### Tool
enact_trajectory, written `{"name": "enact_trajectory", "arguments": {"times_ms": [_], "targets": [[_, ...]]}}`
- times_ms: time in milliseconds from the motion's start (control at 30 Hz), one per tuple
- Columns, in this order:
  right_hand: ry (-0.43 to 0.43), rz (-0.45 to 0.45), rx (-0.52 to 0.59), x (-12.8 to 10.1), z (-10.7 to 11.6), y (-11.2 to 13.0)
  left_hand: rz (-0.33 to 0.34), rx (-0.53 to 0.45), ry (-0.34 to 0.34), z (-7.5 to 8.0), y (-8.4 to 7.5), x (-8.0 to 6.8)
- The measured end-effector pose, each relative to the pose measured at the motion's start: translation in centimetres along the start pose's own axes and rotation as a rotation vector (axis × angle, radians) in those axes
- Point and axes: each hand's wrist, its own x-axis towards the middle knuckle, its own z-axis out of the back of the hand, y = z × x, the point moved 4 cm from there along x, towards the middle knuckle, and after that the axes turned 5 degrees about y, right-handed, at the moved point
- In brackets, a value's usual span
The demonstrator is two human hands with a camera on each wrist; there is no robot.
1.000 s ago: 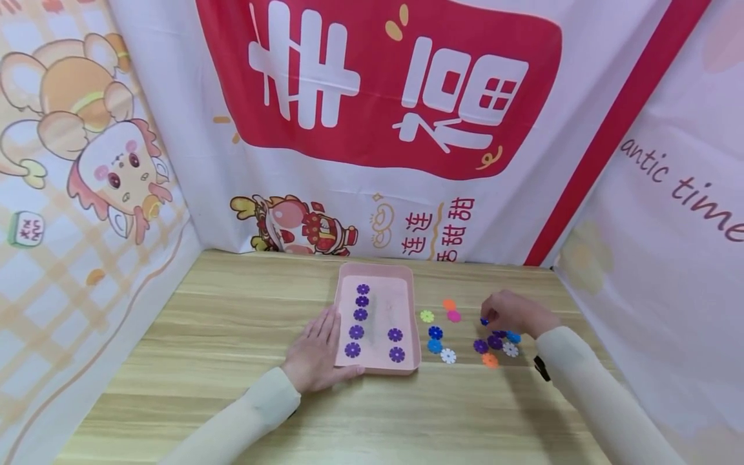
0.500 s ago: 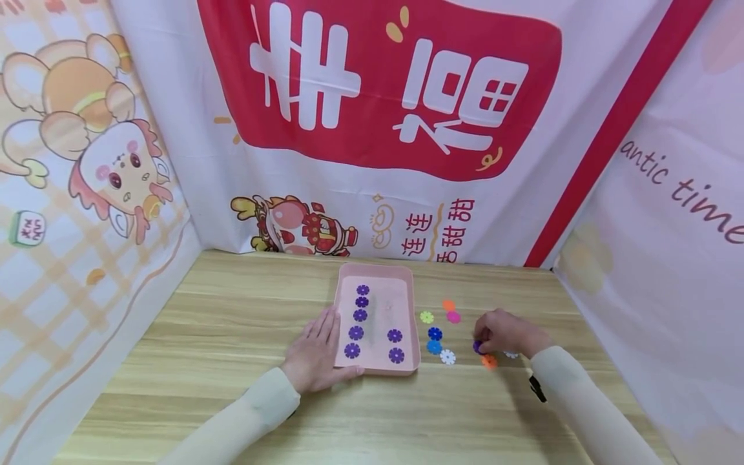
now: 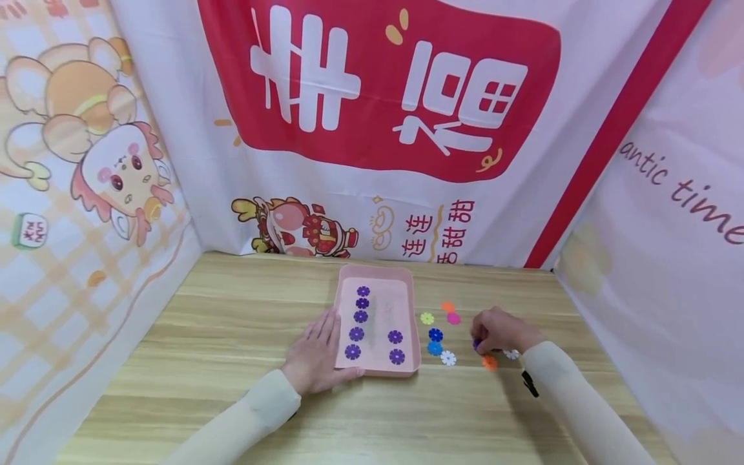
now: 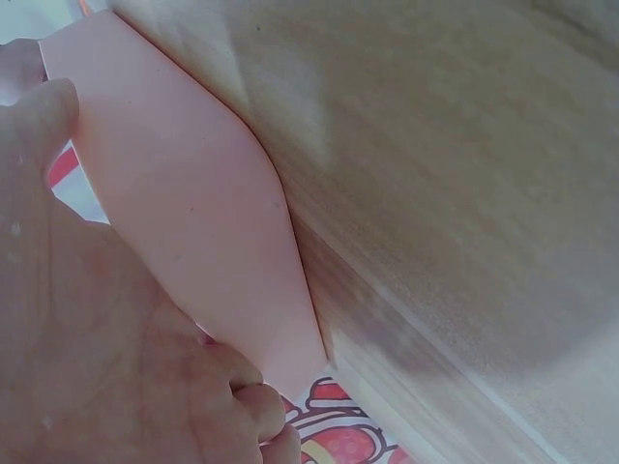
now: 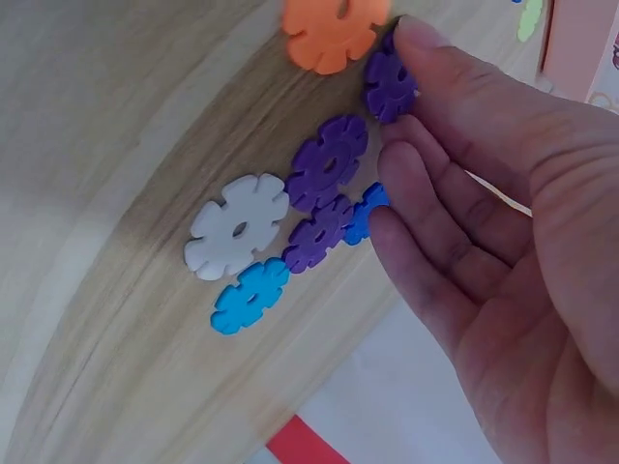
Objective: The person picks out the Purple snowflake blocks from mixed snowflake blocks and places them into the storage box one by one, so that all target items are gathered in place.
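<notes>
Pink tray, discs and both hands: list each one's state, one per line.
Pink tray: flat on the table, seven purple discs inside.
Left hand: open, resting against the tray's left edge.
Right hand: fingertip touching a purple disc.
Loose discs: flat on the table.

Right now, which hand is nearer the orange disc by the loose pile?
Right. The right hand hovers just above the orange disc; the left hand rests against the pink tray.

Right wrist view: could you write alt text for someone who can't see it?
A person's right hand touches a purple flower-shaped plastic disc with a fingertip, on a light wooden table. Beside it lie more purple discs, an orange disc, a white disc and a light blue disc.
</notes>
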Motion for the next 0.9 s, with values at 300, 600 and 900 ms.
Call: {"name": "enact_trajectory", "arguments": {"times_ms": [300,600,900], "targets": [[0.034,-0.006,-0.016,0.2,0.1,0.5,-0.005,0.007,-0.007,-0.4,0.0,0.1],[0.084,-0.045,-0.028,0.2,1.2,0.7,0.0,-0.005,0.005,-0.4,-0.1,0.0],[0.049,0.042,-0.115,0.7,3.7,2.8,0.001,0.01,-0.003,-0.3,0.0,0.2]]}}
